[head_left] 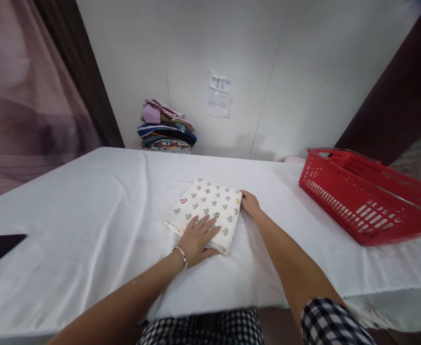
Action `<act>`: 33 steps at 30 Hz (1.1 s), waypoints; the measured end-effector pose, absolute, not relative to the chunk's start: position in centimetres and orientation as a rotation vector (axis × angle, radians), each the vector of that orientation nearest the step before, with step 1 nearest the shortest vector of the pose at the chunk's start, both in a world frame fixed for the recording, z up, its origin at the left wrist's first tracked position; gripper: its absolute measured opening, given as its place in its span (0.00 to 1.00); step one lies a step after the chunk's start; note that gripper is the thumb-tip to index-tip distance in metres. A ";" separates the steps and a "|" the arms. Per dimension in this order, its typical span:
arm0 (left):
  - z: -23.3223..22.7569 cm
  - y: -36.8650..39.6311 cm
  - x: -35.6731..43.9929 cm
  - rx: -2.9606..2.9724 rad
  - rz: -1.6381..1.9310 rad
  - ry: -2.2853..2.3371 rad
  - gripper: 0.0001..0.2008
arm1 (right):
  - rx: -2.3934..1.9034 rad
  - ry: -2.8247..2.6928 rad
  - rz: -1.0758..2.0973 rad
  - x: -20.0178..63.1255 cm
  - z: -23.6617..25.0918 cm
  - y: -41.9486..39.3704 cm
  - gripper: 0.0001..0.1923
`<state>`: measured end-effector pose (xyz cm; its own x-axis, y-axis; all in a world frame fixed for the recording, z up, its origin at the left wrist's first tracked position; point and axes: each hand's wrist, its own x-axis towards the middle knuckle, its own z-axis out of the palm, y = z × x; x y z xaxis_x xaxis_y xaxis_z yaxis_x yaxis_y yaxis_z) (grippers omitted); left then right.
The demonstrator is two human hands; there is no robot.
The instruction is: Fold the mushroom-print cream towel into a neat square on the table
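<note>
A folded cream cloth (206, 211) printed with small mushroom-like shapes is found lying flat at the middle of the white-covered table (88, 206), with the left hand (196, 239) pressed palm-down on its near edge, fingers spread, and the right hand (249, 203) set against its far right corner — fingers curled at the edge, though whether a pinch is made cannot be told. The cloth is judged light, soft and limp, not fragile, yet liable to unfold if lifted by one layer — it is best gripped through all layers at the two opposite edges.

The cloth (210, 206) is cream with small grey, red and green prints. It is folded into a flat, near-square pad, lying slightly turned on the white surface (88, 201), near the middle and toward the near edge.
</note>
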<state>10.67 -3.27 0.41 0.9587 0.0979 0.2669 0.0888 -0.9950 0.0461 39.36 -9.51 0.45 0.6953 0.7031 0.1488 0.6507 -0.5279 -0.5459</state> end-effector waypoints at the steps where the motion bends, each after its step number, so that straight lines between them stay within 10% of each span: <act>1: 0.4 -3.3 10.6 3.069 0.415 0.145 0.32 | -2.337 -1.018 0.104 39.5 0.4 -9.5 0.16; 33: 1.2 -2.4 8.3 2.782 0.792 0.230 0.15 | -1.684 -1.541 -0.249 24.3 1.1 -19.8 0.10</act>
